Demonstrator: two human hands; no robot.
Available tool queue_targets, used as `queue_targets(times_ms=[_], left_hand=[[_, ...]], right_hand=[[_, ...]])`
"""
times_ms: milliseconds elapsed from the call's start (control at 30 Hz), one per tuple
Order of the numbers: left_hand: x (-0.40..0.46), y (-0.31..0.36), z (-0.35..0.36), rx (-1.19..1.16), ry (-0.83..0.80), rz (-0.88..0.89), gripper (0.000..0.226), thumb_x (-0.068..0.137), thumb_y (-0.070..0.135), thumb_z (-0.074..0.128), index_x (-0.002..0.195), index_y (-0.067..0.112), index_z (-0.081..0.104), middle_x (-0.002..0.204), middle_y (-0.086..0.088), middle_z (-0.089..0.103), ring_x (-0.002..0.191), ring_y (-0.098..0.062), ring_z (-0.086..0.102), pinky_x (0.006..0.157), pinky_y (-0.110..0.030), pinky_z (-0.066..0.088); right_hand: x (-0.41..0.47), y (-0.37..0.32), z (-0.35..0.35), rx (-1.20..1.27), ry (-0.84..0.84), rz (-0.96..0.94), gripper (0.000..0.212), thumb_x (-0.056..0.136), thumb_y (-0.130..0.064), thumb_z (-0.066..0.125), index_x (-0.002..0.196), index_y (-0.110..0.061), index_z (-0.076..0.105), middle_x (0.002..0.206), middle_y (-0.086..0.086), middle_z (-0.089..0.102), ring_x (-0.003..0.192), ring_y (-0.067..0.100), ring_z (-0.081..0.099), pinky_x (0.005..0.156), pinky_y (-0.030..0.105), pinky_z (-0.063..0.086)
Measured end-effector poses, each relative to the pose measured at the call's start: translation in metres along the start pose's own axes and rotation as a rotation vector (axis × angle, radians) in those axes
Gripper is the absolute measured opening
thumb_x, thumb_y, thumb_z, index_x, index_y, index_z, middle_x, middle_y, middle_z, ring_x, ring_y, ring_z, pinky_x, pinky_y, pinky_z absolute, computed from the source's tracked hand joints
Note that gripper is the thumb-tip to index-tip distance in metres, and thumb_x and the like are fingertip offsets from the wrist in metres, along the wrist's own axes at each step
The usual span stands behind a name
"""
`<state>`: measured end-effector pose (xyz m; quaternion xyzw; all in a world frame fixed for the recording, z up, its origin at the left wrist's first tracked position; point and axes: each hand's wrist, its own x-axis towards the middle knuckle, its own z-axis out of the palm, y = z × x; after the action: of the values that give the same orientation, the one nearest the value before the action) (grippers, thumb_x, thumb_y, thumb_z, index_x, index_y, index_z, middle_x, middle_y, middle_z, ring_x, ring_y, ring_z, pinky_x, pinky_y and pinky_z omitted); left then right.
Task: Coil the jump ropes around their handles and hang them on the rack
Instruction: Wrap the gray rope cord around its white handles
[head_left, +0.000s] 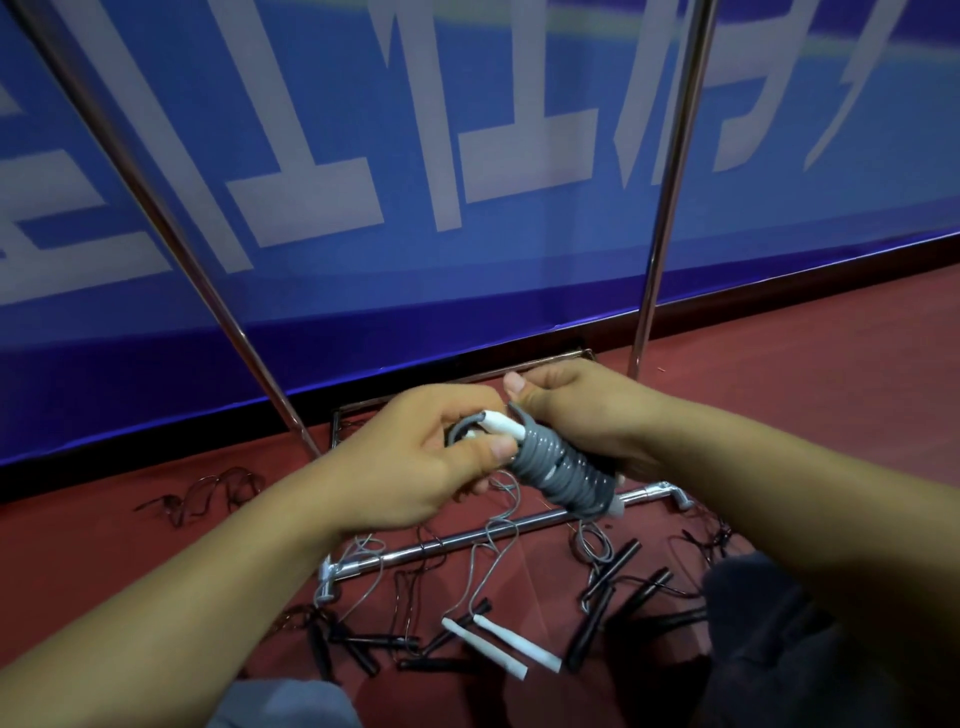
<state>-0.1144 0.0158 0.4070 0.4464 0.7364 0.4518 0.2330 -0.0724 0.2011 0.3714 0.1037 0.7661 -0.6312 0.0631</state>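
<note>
Grey cord, wound in tight turns around white handles, forms a jump rope bundle (550, 462) held above the red floor (779, 374). The left hand (415, 457) pinches its upper end; the right hand (582, 415) grips the coil. Below lie 2 loose white handles (501, 647), black ropes (618, 587) and the chrome rack (467, 545). Behind, a blue banner (311, 156) shows large white characters, unreadable.

Grey rope (556, 467) coiled tight round white handles (501, 423), tilted; metal rack (670, 171) upright behind.
</note>
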Motion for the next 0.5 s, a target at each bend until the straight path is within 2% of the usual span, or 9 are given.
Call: queue_targets(times_ms=[67, 133, 200, 267, 300, 367, 433, 500], left_hand=[[0.002, -0.003, -0.001, -0.041, 0.095, -0.019, 0.009, 0.094, 0.014, 0.063, 0.09, 0.006, 0.066, 0.065, -0.003, 0.062, 0.06, -0.014, 0.06, 0.057, -0.025, 0.05], [0.008, -0.002, 0.002, -0.123, 0.296, -0.046, 0.005, 0.095, 0.008, 0.064, 0.095, 0.005, 0.068, 0.064, -0.003, 0.065, 0.058, -0.014, 0.061, 0.056, -0.023, 0.052], [0.02, 0.002, 0.008, -0.309, 0.554, -0.113, 0.013, 0.092, 0.015, 0.065, 0.103, 0.009, 0.066, 0.07, -0.003, 0.07, 0.059, -0.015, 0.064, 0.055, -0.023, 0.053], [0.031, 0.009, 0.014, -0.522, 0.7, -0.227, 0.024, 0.093, 0.029, 0.064, 0.111, 0.012, 0.061, 0.081, -0.007, 0.072, 0.064, -0.019, 0.066, 0.056, -0.025, 0.055], [0.035, 0.013, 0.017, -0.597, 0.697, -0.277, 0.027, 0.095, 0.036, 0.06, 0.111, 0.014, 0.059, 0.087, -0.008, 0.071, 0.07, -0.022, 0.068, 0.061, -0.028, 0.058], [0.041, 0.018, 0.021, -0.677, 0.611, -0.305, 0.034, 0.098, 0.051, 0.044, 0.109, 0.022, 0.06, 0.101, -0.006, 0.072, 0.091, -0.021, 0.069, 0.08, -0.034, 0.055], [0.048, 0.02, 0.024, -0.719, 0.538, -0.25, 0.053, 0.098, 0.061, 0.025, 0.122, 0.029, 0.06, 0.12, 0.007, 0.066, 0.111, -0.009, 0.061, 0.095, -0.03, 0.043], [0.054, 0.021, 0.023, -0.74, 0.52, -0.181, 0.063, 0.098, 0.063, 0.016, 0.136, 0.03, 0.053, 0.127, 0.019, 0.06, 0.118, 0.002, 0.052, 0.099, -0.021, 0.033]], right_hand=[[0.003, -0.003, 0.002, 0.056, 0.045, 0.016, 0.044, 0.1, -0.039, 0.054, 0.081, 0.0, 0.06, 0.074, 0.016, 0.055, 0.065, 0.023, 0.049, 0.061, 0.036, 0.044], [0.011, -0.01, 0.002, 0.04, 0.229, -0.056, 0.042, 0.1, -0.038, 0.055, 0.069, -0.01, 0.058, 0.066, 0.012, 0.052, 0.059, 0.02, 0.048, 0.057, 0.039, 0.045], [0.02, -0.02, -0.004, -0.058, 0.439, -0.169, 0.049, 0.098, -0.042, 0.055, 0.062, -0.01, 0.052, 0.058, 0.007, 0.047, 0.058, 0.018, 0.043, 0.058, 0.043, 0.044], [0.026, -0.033, -0.011, -0.145, 0.624, -0.243, 0.052, 0.1, -0.041, 0.052, 0.058, -0.012, 0.043, 0.052, 0.0, 0.038, 0.054, 0.016, 0.035, 0.056, 0.036, 0.032], [0.028, -0.04, -0.013, -0.169, 0.699, -0.268, 0.053, 0.101, -0.041, 0.051, 0.057, -0.013, 0.04, 0.051, -0.002, 0.036, 0.053, 0.016, 0.032, 0.055, 0.036, 0.029], [0.031, -0.051, -0.009, -0.175, 0.818, -0.316, 0.05, 0.102, -0.041, 0.049, 0.059, -0.015, 0.043, 0.053, -0.002, 0.041, 0.052, 0.013, 0.036, 0.054, 0.035, 0.028], [0.037, -0.056, 0.0, -0.146, 0.905, -0.339, 0.046, 0.101, -0.043, 0.048, 0.063, -0.018, 0.048, 0.055, -0.003, 0.047, 0.056, 0.01, 0.042, 0.056, 0.035, 0.023], [0.044, -0.058, 0.009, -0.101, 0.948, -0.317, 0.043, 0.101, -0.045, 0.048, 0.067, -0.019, 0.051, 0.056, -0.005, 0.05, 0.062, 0.015, 0.048, 0.059, 0.032, 0.023]])
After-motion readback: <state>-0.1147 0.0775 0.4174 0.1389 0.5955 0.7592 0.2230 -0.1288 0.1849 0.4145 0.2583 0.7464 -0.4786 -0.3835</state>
